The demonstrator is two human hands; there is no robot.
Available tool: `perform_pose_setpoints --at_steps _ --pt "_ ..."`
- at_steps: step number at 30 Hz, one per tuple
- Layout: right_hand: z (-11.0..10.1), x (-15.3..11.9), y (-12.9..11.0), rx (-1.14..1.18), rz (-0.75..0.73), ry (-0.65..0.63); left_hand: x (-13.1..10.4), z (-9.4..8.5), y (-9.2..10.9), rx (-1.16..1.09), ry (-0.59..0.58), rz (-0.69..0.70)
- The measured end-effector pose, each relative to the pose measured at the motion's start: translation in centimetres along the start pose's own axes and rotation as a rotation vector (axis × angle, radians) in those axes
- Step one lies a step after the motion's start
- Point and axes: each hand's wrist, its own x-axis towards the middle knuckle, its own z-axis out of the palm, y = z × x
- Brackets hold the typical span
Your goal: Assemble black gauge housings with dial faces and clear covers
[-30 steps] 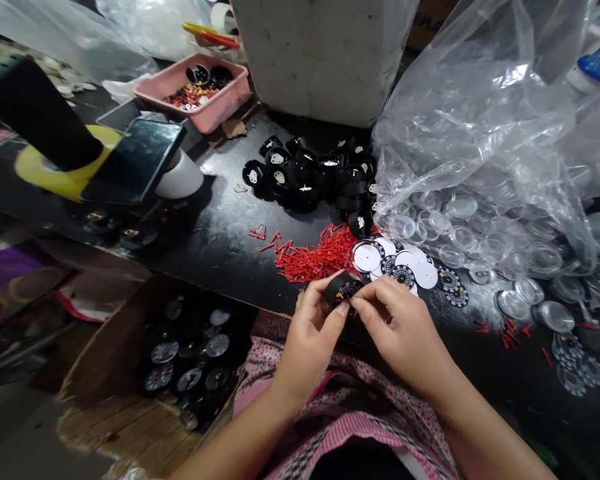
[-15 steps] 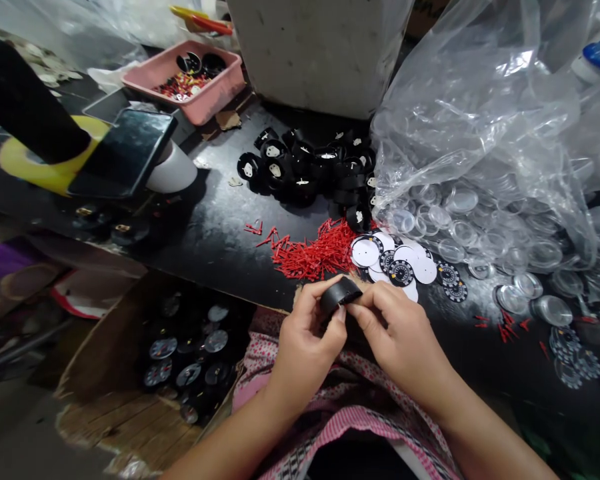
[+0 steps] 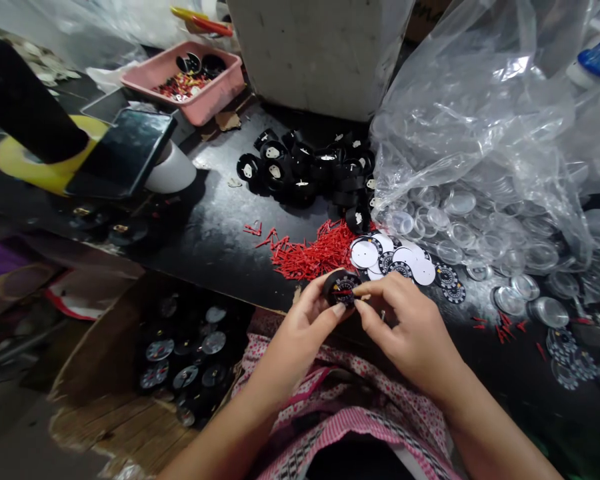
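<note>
My left hand (image 3: pixel 303 333) is closed round the side of a small black gauge (image 3: pixel 347 283), whose dial with pale markings faces up toward me. Across that dial lies a red pointer (image 3: pixel 341 291). The thumb and forefinger of my right hand (image 3: pixel 407 320) pinch at the pointer's right end, at the gauge's rim. Just beyond my hands is a heap of red pointers (image 3: pixel 315 253). Beside it, loose round dials (image 3: pixel 420 267) lie overlapped, some white side up, some black side up.
Black housings (image 3: pixel 300 167) are piled behind the pointers. Clear round covers (image 3: pixel 460 207) spill from a plastic bag (image 3: pixel 480 120) on the right. A cardboard box (image 3: pixel 95 380) with gauges stands lower left. A phone (image 3: pixel 120 153) and a pink tray (image 3: pixel 205 100) are further left.
The gauge has been tilted in my left hand, so its dial and red pointer now face me instead of its side wall. My right fingers have come to the dial's edge.
</note>
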Motion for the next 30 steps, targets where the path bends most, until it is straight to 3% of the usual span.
perform_pose_setpoints --at_steps 4,8,12,14,17,19,21,25,27,30 --pt "0.2 0.7 0.5 -0.249 -0.163 0.006 0.0 -0.2 -0.6 0.015 0.024 -0.005" --pt "0.5 1.3 0.4 -0.371 -0.204 -0.011 0.0 0.9 -0.9 -0.047 0.122 -0.06" --pt "0.4 1.4 0.2 -0.3 -0.027 -0.005 0.5 1.9 -1.7 -0.24 0.121 -0.107" --pt "-0.2 1.4 0.5 -0.186 0.086 -0.045 0.8 1.8 -2.2 -0.194 0.134 -0.091" --pt "-1.8 2.3 2.5 0.013 0.132 -0.097 1.2 1.1 -2.7 -0.099 0.132 -0.052" --pt "-2.8 3.7 4.9 -0.034 0.195 0.05 1.4 0.8 -2.9 -0.107 0.105 -0.012" --pt "-3.3 5.6 7.4 -0.245 0.315 0.207 1.5 0.7 -3.0 -0.12 0.071 0.018" --pt "-3.6 7.9 10.4 -0.319 0.374 0.219 1.7 0.9 -2.9 -0.148 0.062 -0.003" --pt "-3.6 7.5 10.2 -0.265 0.358 0.223 1.8 0.9 -2.5 -0.184 0.061 -0.018" --pt "-3.7 5.1 8.1 -0.082 0.357 0.254 1.7 0.8 -1.9 -0.232 -0.004 -0.044"
